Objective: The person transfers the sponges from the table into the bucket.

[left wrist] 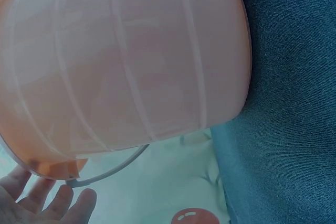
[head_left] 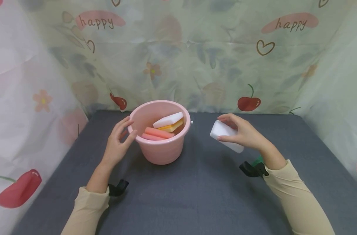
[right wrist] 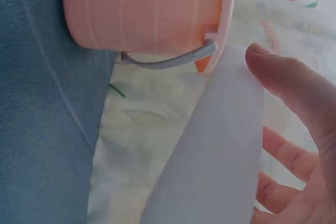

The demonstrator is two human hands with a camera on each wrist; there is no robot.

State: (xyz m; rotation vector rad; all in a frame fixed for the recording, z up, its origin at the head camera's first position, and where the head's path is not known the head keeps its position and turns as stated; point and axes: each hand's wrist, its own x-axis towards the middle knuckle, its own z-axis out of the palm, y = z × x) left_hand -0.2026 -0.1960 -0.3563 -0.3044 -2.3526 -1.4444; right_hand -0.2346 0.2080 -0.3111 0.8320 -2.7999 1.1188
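Observation:
A pink bucket stands on the dark cloth. Inside it lie a white sponge, a yellow sponge under that, and salmon-pink pieces near the front wall. My left hand is at the bucket's left rim, thumb and fingers spread and fingertips right at the edge; the left wrist view shows its fingers beside the rim. To the right of the bucket, my right hand grips a white sponge block between thumb and fingers, above the cloth. In the right wrist view, this block appears edge-on.
The bucket's grey handle hangs down on its far side. A dark cloth covers the table. Behind and at both sides hang printed curtains with cherries and flowers. Black straps sit at both wrists.

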